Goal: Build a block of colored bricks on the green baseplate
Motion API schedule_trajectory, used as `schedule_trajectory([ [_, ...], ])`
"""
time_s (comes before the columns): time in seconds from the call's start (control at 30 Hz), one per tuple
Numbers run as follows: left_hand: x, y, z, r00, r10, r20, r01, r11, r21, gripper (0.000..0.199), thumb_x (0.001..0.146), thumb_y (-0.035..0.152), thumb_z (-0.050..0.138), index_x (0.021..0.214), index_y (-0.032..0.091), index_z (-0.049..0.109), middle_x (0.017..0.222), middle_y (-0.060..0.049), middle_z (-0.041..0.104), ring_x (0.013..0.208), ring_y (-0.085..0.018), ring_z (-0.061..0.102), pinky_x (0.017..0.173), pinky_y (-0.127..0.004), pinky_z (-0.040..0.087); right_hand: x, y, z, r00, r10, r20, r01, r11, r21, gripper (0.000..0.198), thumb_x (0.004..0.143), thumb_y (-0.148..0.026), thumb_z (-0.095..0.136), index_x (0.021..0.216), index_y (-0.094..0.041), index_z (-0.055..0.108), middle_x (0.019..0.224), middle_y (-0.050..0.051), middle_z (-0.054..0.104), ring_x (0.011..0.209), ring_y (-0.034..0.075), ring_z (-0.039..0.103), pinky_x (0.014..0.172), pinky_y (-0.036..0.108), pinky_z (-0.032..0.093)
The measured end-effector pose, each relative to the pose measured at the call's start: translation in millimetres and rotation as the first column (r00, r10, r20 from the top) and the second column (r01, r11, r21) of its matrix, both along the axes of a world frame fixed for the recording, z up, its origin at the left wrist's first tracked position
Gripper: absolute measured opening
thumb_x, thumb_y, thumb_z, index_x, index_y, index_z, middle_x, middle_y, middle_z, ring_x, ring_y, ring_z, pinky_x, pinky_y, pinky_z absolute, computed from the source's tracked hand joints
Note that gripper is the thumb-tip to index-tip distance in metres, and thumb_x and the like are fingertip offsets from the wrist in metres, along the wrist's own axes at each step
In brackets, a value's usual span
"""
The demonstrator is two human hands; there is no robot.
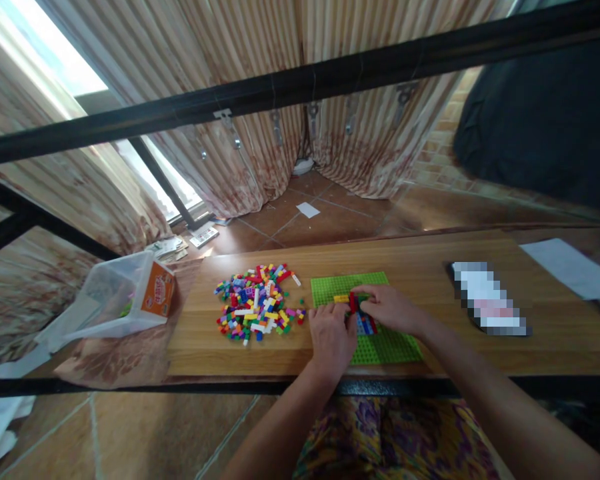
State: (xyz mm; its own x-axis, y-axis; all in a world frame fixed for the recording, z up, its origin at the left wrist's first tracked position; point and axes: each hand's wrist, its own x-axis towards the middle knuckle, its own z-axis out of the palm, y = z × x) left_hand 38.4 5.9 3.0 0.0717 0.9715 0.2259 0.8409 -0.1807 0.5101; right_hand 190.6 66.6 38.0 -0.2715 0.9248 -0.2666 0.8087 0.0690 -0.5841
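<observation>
Seen from the head camera, I am leaning over a wooden bench (420,260), a dark rail (180,387) running along its near edge. A green baseplate (390,350) is lying near that edge, directly before me, a strip of wood showing beyond its far side. To its left, only a narrow gap is parting it from a loose pile of bricks (255,303); to its right, a wider stretch of wood is leading to a dark-rimmed flat object (487,300).

On the baseplate, between my hands, a small build (367,327) is showing blue and red, with a yellow brick (340,299) at its far left and a red brick (353,301) at my fingertips. The pile is mixing white, yellow, purple, orange and green pieces.

My left hand (333,340) is resting at the build's left side, fingers partly curled; my right hand (387,309) is arching in from the right, thumb and forefinger bent close together by the red brick. I cannot tell whether either is gripping a piece.

My fingers are hiding much of the build, pixelation is masking the flat object's surface, and the frame is cutting off my forearms.
</observation>
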Motion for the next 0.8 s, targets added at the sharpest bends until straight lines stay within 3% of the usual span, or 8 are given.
schedule_trajectory([
  [0.23, 1.7, -2.3, 1.7, 1.000, 0.006, 0.008, -0.006, 1.000, -0.006, 0.007, 0.088, 0.026, 0.066, 0.093, 0.022, 0.064, 0.089, -0.003, 0.070, 0.089, -0.021, 0.063, 0.082, -0.037, 0.042, -0.5, -2.1, -3.9, 0.998, 0.062, -0.011, -0.061, 0.998, 0.029, 0.047, 0.075, -0.023, 0.049, 0.115, -0.018, 0.072, 0.089, 0.005, 0.075, 0.075, 0.018, 0.063, 0.067, 0.027, 0.045],
  [0.43, -0.3, -0.7, -6.8, 0.996, -0.084, 0.010, 0.083, 0.992, 0.097, 0.022, 0.092, 0.025, 0.060, 0.113, 0.024, 0.065, 0.099, -0.004, 0.069, 0.093, -0.021, 0.061, 0.082, -0.036, 0.044, 2.0, -1.9, -8.7, 0.997, 0.040, -0.068, -0.035, 0.997, 0.070, 0.046, 0.074, -0.023, 0.052, 0.116, -0.019, 0.072, 0.085, 0.003, 0.075, 0.075, 0.017, 0.063, 0.067, 0.026, 0.045],
  [0.6, -4.8, 1.6, -9.9, 0.986, -0.157, -0.055, 0.163, 0.980, 0.117, 0.021, 0.095, 0.027, 0.056, 0.112, 0.024, 0.068, 0.097, -0.005, 0.067, 0.092, -0.021, 0.060, 0.082, -0.037, 0.044, 2.9, -1.7, -9.9, 0.994, 0.053, -0.092, -0.049, 0.998, 0.043, 0.046, 0.076, -0.027, 0.052, 0.117, -0.018, 0.071, 0.071, 0.001, 0.072, 0.064, 0.016, 0.060, 0.059, 0.025, 0.041],
  [0.8, -5.7, 1.9, -5.5, 0.978, -0.158, -0.137, 0.174, 0.978, 0.114, 0.021, 0.095, 0.030, 0.055, 0.111, 0.026, 0.069, 0.098, -0.006, 0.066, 0.093, -0.022, 0.058, 0.082, -0.039, 0.042, 0.6, -2.0, -5.8, 0.996, 0.046, -0.078, -0.044, 0.999, 0.028, 0.047, 0.075, -0.029, 0.051, 0.116, -0.017, 0.071, 0.075, 0.001, 0.072, 0.064, 0.016, 0.059, 0.060, 0.026, 0.040],
])
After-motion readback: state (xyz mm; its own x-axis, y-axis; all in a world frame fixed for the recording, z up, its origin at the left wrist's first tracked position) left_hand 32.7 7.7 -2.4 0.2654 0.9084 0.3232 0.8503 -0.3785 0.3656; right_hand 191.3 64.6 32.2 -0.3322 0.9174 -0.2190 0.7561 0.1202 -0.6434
